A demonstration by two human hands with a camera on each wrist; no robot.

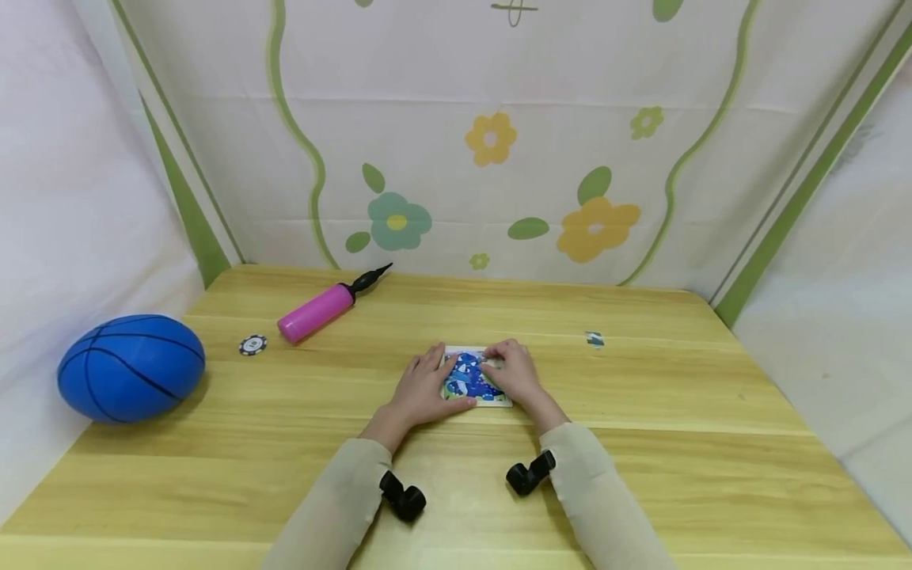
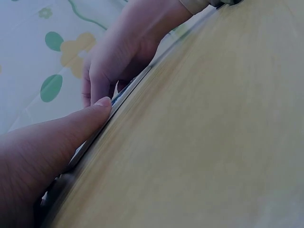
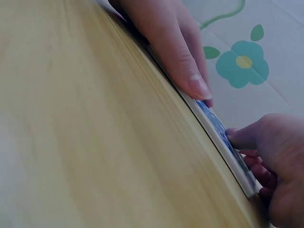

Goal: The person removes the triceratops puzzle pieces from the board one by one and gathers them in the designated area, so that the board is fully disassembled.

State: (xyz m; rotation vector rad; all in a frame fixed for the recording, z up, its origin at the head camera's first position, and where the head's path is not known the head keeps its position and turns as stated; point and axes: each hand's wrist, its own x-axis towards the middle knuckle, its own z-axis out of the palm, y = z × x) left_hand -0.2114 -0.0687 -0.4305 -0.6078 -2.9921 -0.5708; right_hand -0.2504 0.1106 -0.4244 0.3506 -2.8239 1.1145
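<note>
A small jigsaw puzzle [image 1: 470, 384] with a blue picture and a pale border lies flat on the wooden table. My left hand [image 1: 426, 388] rests along its left side, fingers stretched towards the far edge and thumb on the near edge. My right hand [image 1: 514, 372] is over the puzzle's right part. Its thumb and forefinger pinch at a puzzle piece there, mostly hidden by the fingers. In the right wrist view, the thumb [image 3: 240, 137] touches the picture surface and the other fingers are bent. The left thumb [image 2: 95, 111] lies nearly straight on the board's edge in the left wrist view.
Right of the puzzle lies a small flat patterned piece [image 1: 594, 340]. At the left are a blue ball [image 1: 131, 368], a poker chip [image 1: 252, 345] and a pink hand pump [image 1: 317, 313] with a black nozzle. Floral cloth [image 1: 427, 158] hangs behind the table [image 1: 677, 475].
</note>
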